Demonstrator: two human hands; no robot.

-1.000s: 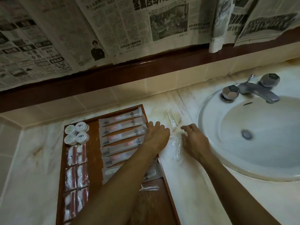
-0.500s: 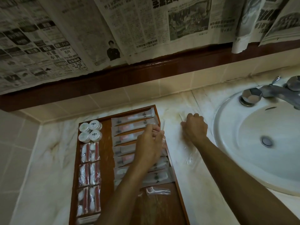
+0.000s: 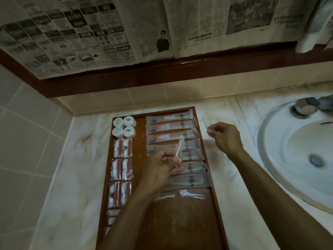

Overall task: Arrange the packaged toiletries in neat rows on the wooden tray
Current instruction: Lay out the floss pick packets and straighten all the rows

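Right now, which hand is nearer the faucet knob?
Right. The right hand is over the counter between the tray and the sink, a short way left of the knob. The left hand is over the tray, farther left, pinching a small packet.

Glossy wooden tray (image 3: 212, 204) — clear plastic packets (image 3: 191, 193), marble-look counter (image 3: 72, 168), chrome tap (image 3: 306, 105).

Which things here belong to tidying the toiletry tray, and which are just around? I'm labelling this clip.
Job: wooden tray; long sachets; round tubs; red-and-white packets; clear packet in left hand; right hand.

Around: sink; tap; newspaper.
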